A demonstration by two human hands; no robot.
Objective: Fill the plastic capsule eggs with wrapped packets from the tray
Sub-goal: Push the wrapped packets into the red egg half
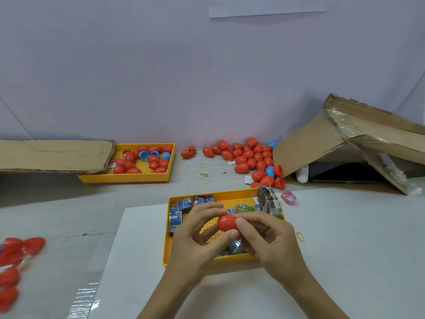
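Note:
A red capsule egg point(226, 222) is held above the near yellow tray point(190, 261). My left hand point(195, 238) pinches it from the left and my right hand point(266, 238) grips it from the right. The egg looks closed. Blue wrapped packets point(181, 206) lie along the tray's left and far side, and green-printed packets point(243, 208) lie behind my fingers. A stack of dark packets point(270, 201) stands at the tray's far right corner. Another packet point(235, 246) shows under my hands.
A second yellow tray point(128, 178) with red and blue eggs sits at the back left, partly under cardboard point(53, 155). A heap of red eggs point(248, 157) lies at the back centre. An open carton point(345, 143) stands right. More red eggs point(13, 261) lie at the left edge.

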